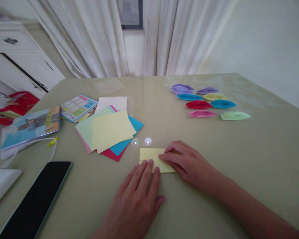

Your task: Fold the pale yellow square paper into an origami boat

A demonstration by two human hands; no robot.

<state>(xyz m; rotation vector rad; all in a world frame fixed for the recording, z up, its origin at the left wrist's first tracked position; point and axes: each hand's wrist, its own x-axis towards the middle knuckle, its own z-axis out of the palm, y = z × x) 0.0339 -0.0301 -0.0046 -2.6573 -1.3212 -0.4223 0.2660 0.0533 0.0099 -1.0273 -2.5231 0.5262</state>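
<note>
A pale yellow sheet of paper (149, 153), folded into a narrow rectangle, lies flat on the table in front of me. My left hand (139, 196) rests its outstretched fingertips on the paper's near left part, thumb apart. From the right, my right hand (186, 161) touches the top of the paper with its index finger, the other fingers curled beneath and partly hidden. The paper's right end is covered by that hand. Beyond the left hand lies a fanned stack of coloured paper sheets (112, 129), yellow on top, with green, blue, red and pink showing below.
Several folded paper boats (199, 105) in different colours sit at the back right. On the left are a phone (37, 199), a white device (2, 182) with a cable, a book (32, 126) and a printed card (79, 107). White curtains (159, 36) hang behind the table (239, 159).
</note>
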